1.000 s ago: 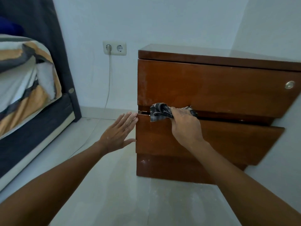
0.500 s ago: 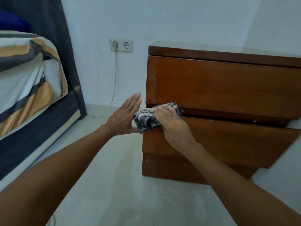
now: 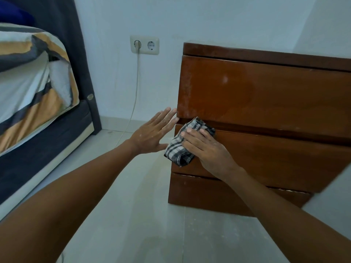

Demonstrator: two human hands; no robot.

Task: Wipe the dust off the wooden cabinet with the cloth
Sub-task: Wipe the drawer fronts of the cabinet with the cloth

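The brown wooden cabinet (image 3: pixel 266 95) with drawer fronts stands against the white wall on the right. A bunched black-and-white checked cloth (image 3: pixel 177 148) is pressed against the left end of the lower drawer front. My right hand (image 3: pixel 207 149) lies flat over the cloth and holds it to the wood. My left hand (image 3: pixel 153 132) is flat with fingers apart beside the cabinet's left edge; its fingertips reach the corner near the gap between the drawers. Pale dust marks show along the upper drawer's left side.
A bed (image 3: pixel 34 88) with a striped cover and dark frame fills the left. A double wall socket (image 3: pixel 144 45) has a white cable (image 3: pixel 133 103) hanging to the light tiled floor (image 3: pixel 133 215) between bed and cabinet.
My right hand slid the cloth leftward and down, from the drawer gap onto the lower drawer's left end. My left hand rose toward the cabinet corner. The camera moved closer.
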